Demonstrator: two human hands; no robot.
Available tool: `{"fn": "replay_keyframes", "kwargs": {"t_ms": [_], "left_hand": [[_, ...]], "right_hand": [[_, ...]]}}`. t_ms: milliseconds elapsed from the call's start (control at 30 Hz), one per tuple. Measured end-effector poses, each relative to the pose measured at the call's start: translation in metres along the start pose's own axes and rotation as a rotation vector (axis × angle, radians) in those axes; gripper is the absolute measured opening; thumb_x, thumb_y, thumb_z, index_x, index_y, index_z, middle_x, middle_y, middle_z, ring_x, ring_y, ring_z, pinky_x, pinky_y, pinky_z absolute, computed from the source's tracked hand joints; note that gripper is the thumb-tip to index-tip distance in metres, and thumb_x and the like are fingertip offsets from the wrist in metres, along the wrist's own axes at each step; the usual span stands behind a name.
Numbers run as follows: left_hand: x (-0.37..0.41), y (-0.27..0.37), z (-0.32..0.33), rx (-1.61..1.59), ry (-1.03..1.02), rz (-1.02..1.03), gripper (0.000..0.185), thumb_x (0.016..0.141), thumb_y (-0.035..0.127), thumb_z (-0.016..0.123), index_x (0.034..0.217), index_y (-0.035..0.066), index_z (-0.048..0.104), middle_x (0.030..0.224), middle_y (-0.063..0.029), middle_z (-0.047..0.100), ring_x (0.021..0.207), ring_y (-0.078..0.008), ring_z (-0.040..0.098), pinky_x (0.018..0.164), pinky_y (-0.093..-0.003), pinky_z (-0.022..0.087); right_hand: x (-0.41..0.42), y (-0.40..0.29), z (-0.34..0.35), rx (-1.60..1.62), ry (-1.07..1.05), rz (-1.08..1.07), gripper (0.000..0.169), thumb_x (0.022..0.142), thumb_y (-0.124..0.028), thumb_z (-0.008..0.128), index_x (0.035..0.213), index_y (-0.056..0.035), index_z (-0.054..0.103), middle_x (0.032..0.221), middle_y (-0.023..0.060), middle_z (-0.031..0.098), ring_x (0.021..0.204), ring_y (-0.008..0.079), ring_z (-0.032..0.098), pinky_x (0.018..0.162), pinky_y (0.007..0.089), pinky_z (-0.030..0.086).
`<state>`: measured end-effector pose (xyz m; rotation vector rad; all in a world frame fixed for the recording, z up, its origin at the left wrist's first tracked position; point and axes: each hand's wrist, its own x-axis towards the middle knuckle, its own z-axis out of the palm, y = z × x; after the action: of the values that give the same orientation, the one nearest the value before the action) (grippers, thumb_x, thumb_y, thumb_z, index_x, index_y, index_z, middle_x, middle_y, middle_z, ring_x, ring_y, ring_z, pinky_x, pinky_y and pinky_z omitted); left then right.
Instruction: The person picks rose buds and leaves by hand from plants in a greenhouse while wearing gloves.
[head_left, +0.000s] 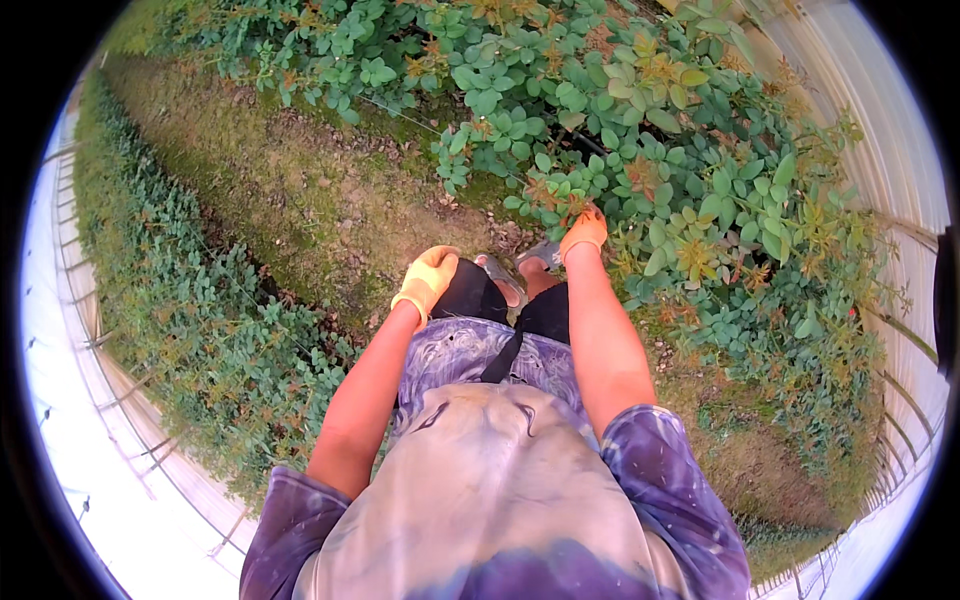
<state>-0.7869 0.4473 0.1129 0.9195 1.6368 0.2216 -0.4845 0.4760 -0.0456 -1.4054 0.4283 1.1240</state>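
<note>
My right hand (586, 229), in an orange work glove, reaches into the near edge of a leafy bush (555, 157) that looks like a rose. Its fingertips are partly hidden by green leaves and a reddish young shoot (559, 201), so I cannot tell whether they grip the stem. My left hand (429, 283), gloved in paler orange, hangs in front of my left thigh with its fingers curled in. No object shows in it, though its palm side is hidden.
A soil path (337, 195) with moss and dry leaves runs between this bush row and another row of bushes (195, 315) at left. A thin wire (397, 112) crosses along the right row. My sandals (541, 255) stand by the bush's foot. Plastic-sheet greenhouse walls (885, 105) curve around.
</note>
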Motion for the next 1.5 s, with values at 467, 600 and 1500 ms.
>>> {"fn": "replay_keyframes", "kwargs": {"t_ms": [467,600,1500], "left_hand": [[0.106,0.065,-0.093,-0.373,0.142,-0.036,0.035,0.094,0.015,0.06,0.126,0.002,0.065,0.112,-0.0046,0.07,0.105,-0.0154,0.064,0.093,-0.0286,0.048],[0.17,0.083,-0.111,-0.405,0.079,-0.007,0.034,0.094,0.013,0.059,0.127,0.006,0.066,0.115,-0.0067,0.071,0.106,-0.0182,0.065,0.093,-0.0298,0.049],[0.484,0.075,-0.061,-3.487,2.55,-1.496,0.104,0.066,0.031,0.083,0.154,0.037,0.03,0.16,0.0042,0.027,0.136,-0.0282,0.041,0.09,-0.058,0.055]], "right_hand": [[-0.08,-0.024,-0.021,-0.82,-0.032,-0.481,0.025,0.098,-0.009,0.058,0.121,-0.0028,0.066,0.099,0.0024,0.067,0.086,0.0122,0.058,0.08,0.0286,0.049],[-0.115,-0.048,-0.041,-1.072,-0.165,-0.476,0.027,0.097,-0.009,0.062,0.122,-0.0006,0.066,0.101,0.0017,0.068,0.085,0.0093,0.058,0.079,0.0262,0.049],[-0.204,0.03,0.184,-1.144,0.032,-0.004,0.025,0.092,-0.006,0.067,0.116,-0.0017,0.07,0.093,-0.0002,0.069,0.079,0.0055,0.059,0.072,0.0217,0.049]]}}
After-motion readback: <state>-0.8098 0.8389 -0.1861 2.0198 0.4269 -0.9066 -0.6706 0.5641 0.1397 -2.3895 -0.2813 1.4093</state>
